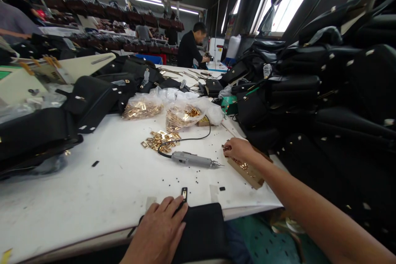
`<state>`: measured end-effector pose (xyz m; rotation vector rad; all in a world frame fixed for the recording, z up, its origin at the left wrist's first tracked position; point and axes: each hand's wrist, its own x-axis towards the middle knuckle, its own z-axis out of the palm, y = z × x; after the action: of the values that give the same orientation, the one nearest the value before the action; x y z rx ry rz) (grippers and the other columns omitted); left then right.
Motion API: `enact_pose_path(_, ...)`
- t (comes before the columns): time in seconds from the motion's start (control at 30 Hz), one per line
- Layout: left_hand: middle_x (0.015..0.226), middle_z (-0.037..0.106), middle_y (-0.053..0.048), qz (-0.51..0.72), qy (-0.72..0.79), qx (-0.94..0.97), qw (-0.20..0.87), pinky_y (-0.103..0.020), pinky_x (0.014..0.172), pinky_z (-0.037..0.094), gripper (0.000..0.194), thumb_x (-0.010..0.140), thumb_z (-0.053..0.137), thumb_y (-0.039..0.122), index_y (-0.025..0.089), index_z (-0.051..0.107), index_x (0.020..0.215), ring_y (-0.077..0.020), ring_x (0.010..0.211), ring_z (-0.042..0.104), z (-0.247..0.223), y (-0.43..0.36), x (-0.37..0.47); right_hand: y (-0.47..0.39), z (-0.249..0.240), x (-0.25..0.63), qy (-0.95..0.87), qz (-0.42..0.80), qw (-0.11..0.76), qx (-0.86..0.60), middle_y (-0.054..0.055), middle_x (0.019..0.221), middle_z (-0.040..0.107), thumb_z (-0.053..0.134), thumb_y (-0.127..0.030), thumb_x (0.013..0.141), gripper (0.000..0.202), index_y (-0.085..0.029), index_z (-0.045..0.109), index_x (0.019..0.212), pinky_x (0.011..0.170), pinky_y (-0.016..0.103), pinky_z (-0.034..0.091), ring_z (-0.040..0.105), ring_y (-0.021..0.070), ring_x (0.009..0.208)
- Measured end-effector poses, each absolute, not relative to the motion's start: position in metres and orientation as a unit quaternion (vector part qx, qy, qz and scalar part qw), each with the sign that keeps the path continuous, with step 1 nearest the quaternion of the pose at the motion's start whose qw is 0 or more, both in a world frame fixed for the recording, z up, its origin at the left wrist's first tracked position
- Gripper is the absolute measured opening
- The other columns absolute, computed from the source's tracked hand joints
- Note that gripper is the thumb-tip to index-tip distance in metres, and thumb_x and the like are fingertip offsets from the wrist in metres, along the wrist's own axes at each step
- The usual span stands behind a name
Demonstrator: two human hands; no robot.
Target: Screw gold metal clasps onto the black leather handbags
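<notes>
My left hand (162, 229) lies flat, fingers stretched out, over a black leather bag (202, 231) at the table's near edge. Beneath its fingertips a black strap end with a gold metal fitting (185, 194) sticks out. At the right, my right hand (241, 150) reaches to the far end of a small cardboard box (255, 181) holding small gold-coloured hardware pieces (243, 165). Its fingers are bent together by the box's rim; what they pinch is too small to make out. Between the hands lies a grey electric screwdriver (193, 159) with a black cord, bit pointing right.
A heap of gold fittings (161, 140) lies behind the screwdriver, with plastic bags of fittings (144, 107) farther back. Tiny black pieces dot the white table (117, 202). Black bags are piled at left (89, 99) and right (349, 132). A co-worker (188, 49) works at the far end.
</notes>
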<state>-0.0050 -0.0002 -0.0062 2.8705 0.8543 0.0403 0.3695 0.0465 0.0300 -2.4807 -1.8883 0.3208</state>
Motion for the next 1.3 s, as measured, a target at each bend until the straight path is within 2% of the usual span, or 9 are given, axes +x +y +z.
enact_pose_path(0.17, 0.143, 0.060, -0.003, 0.010, 0.290, 0.953, 0.085, -0.049, 0.096, 0.047, 0.044, 0.093, 0.052, 0.019, 0.031, 0.059, 0.134, -0.0302, 0.122, 0.058, -0.002, -0.003, -0.005, 0.064, 0.024, 0.364, -0.603, 0.112, -0.058, -0.787, 0.009, 0.090, 0.078, 0.080, -0.031, 0.065, 0.018, -0.024, 0.081, 0.081, 0.073, 0.030, 0.045, 0.071, 0.0271, 0.089)
enact_pose_path(0.33, 0.142, 0.061, -0.003, 0.009, 0.300, 0.950, 0.091, -0.049, 0.098, 0.045, 0.042, 0.093, 0.053, 0.017, 0.030, 0.060, 0.132, -0.0297, 0.123, 0.057, 0.001, -0.004, -0.003, 0.063, 0.025, 0.365, -0.593, 0.115, -0.047, -0.795, 0.009, 0.086, 0.078, 0.082, -0.031, 0.063, 0.018, -0.023, 0.078, 0.078, 0.066, 0.029, 0.043, 0.070, 0.0258, 0.082)
enact_pose_path(0.43, 0.142, 0.060, -0.003, 0.022, 0.302, 0.948, 0.098, -0.049, 0.098, 0.044, 0.037, 0.096, 0.052, 0.022, 0.031, 0.059, 0.132, -0.0291, 0.124, 0.055, 0.001, -0.006, -0.005, 0.060, 0.030, 0.370, -0.590, 0.125, -0.012, -0.798, 0.005, 0.080, 0.076, 0.082, -0.032, 0.065, 0.018, -0.022, 0.075, 0.078, 0.061, 0.027, 0.042, 0.069, 0.0217, 0.073)
enact_pose_path(0.57, 0.141, 0.060, -0.003, 0.029, 0.303, 0.946, 0.110, -0.047, 0.095, 0.044, 0.033, 0.099, 0.051, 0.028, 0.030, 0.058, 0.131, -0.0273, 0.121, 0.054, 0.007, -0.008, -0.005, 0.046, 0.044, 0.363, -0.609, 0.136, 0.054, -0.780, 0.002, 0.080, 0.075, 0.071, -0.033, 0.080, 0.012, -0.021, 0.071, 0.080, 0.063, 0.025, 0.043, 0.067, 0.0169, 0.073)
enact_pose_path(0.77, 0.137, 0.060, -0.005, 0.024, 0.295, 0.949, 0.108, -0.044, 0.090, 0.043, 0.030, 0.100, 0.052, 0.032, 0.027, 0.058, 0.129, -0.0265, 0.117, 0.053, 0.016, -0.009, -0.003, -0.011, 0.037, 0.283, -0.648, 0.210, 0.281, -0.676, 0.002, 0.084, 0.073, 0.065, -0.038, 0.088, 0.016, -0.023, 0.068, 0.092, 0.066, 0.027, 0.048, 0.066, 0.0171, 0.072)
enact_pose_path(0.83, 0.136, 0.059, -0.006, 0.024, 0.292, 0.950, 0.105, -0.044, 0.090, 0.043, 0.031, 0.100, 0.052, 0.032, 0.027, 0.058, 0.129, -0.0266, 0.117, 0.053, 0.017, -0.009, -0.003, -0.024, 0.020, 0.255, -0.671, 0.242, 0.290, -0.638, 0.003, 0.087, 0.073, 0.063, -0.033, 0.090, 0.012, -0.024, 0.068, 0.095, 0.069, 0.028, 0.049, 0.066, 0.0169, 0.074)
enact_pose_path(0.97, 0.135, 0.059, -0.005, 0.023, 0.293, 0.950, 0.103, -0.043, 0.089, 0.042, 0.032, 0.100, 0.052, 0.033, 0.027, 0.057, 0.131, -0.0268, 0.117, 0.052, 0.017, -0.010, -0.004, -0.029, -0.008, 0.229, -0.695, 0.257, 0.285, -0.609, 0.003, 0.098, 0.074, 0.061, -0.023, 0.087, 0.006, -0.023, 0.064, 0.082, 0.077, 0.029, 0.051, 0.068, 0.0175, 0.084)
enact_pose_path(1.13, 0.135, 0.059, -0.004, 0.023, 0.296, 0.949, 0.106, -0.043, 0.089, 0.041, 0.031, 0.100, 0.052, 0.034, 0.027, 0.057, 0.130, -0.0262, 0.117, 0.051, 0.016, -0.010, -0.004, -0.024, -0.010, 0.231, -0.668, 0.320, 0.311, -0.595, 0.005, 0.106, 0.072, 0.070, -0.029, 0.083, 0.008, -0.022, 0.068, 0.080, 0.092, 0.033, 0.050, 0.068, 0.0204, 0.099)
enact_pose_path(1.3, 0.134, 0.060, -0.005, 0.028, 0.293, 0.949, 0.110, -0.043, 0.089, 0.040, 0.029, 0.101, 0.052, 0.034, 0.027, 0.058, 0.128, -0.0259, 0.116, 0.051, 0.015, -0.008, -0.004, -0.020, -0.010, 0.232, -0.598, 0.348, 0.342, -0.636, 0.005, 0.105, 0.072, 0.064, -0.026, 0.082, 0.020, -0.025, 0.072, 0.100, 0.084, 0.035, 0.054, 0.068, 0.0190, 0.086)
